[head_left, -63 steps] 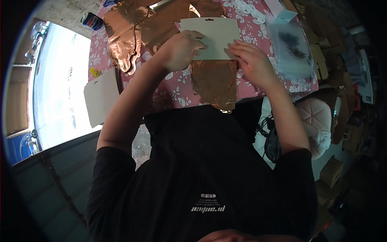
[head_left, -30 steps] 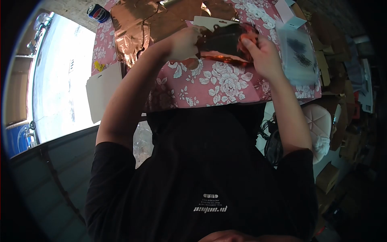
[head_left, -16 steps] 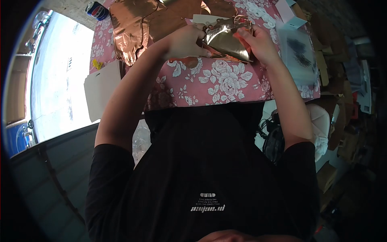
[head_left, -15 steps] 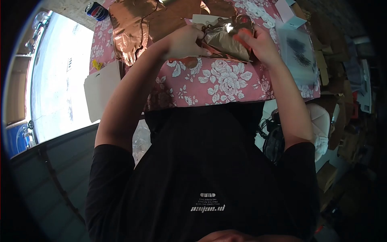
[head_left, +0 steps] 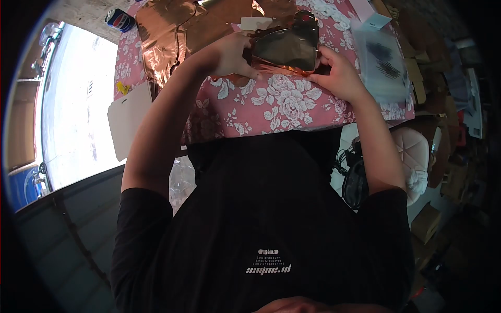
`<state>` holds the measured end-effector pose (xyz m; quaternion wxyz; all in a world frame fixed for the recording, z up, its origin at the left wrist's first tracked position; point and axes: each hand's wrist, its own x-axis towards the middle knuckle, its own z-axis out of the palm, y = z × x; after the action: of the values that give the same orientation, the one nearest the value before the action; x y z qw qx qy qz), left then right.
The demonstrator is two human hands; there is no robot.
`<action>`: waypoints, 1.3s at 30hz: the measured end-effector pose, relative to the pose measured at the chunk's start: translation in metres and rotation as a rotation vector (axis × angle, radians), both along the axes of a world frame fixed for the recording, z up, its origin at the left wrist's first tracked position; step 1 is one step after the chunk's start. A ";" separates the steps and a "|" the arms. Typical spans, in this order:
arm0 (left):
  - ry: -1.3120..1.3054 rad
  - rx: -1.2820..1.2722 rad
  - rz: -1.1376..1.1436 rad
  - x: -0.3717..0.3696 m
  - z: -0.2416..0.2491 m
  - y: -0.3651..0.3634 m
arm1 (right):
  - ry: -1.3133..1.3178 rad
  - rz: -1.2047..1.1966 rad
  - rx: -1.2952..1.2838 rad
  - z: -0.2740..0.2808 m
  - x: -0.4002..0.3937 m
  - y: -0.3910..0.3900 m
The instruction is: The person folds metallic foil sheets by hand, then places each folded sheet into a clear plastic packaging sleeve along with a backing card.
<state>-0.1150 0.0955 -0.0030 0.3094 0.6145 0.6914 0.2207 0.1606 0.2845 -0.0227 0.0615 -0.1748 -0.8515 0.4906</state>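
Foil balloon [head_left: 286, 48], gripped by left hand [head_left: 228, 55] at nine o'clock and right hand [head_left: 336, 73] at three, could crease or tear if pulled hard.

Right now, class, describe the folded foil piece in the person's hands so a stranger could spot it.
Find the pink floral tablecloth. Above its near edge, both hands grip a folded copper-coloured foil sheet. Unlike the flat copper foil behind, it is raised off the cloth and looks dark.

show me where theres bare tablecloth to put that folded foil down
The free patch is the floral tablecloth between the near table edge and the folded foil held by the left hand and right hand. The far side is crowded with spread foil sheets; a plastic bag fills the right.
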 end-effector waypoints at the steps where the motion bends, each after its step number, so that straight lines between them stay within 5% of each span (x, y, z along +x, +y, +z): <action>1: 0.162 -0.023 -0.011 -0.003 -0.003 0.001 | 0.001 0.002 -0.001 -0.001 0.000 0.001; 4: -0.002 -0.037 -0.014 -0.005 -0.010 0.004 | 0.006 -0.053 -0.004 -0.002 0.001 -0.001; 17: 0.115 0.040 -0.003 0.009 0.001 0.000 | -0.072 -0.289 0.286 0.002 -0.018 -0.020; 23: -0.052 0.074 0.135 0.014 -0.007 0.001 | -0.053 -0.318 0.362 -0.002 -0.021 -0.020; 29: 0.016 0.333 0.242 0.020 -0.021 -0.001 | -0.045 -0.344 0.372 -0.002 -0.023 -0.017; 31: 0.416 0.574 0.185 0.018 -0.021 0.000 | -0.049 -0.338 0.402 -0.006 -0.024 -0.013; 34: 0.611 0.525 0.172 0.062 -0.002 -0.009 | -0.054 -0.314 0.401 -0.007 -0.025 -0.011; 39: 0.579 0.463 0.064 0.124 -0.026 -0.027 | -0.048 -0.291 0.435 -0.005 -0.025 -0.015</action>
<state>0.0094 0.0687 -0.0287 -0.0534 0.6834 0.7008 0.1976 0.1360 0.2694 -0.0275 0.1472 -0.2898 -0.9040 0.2778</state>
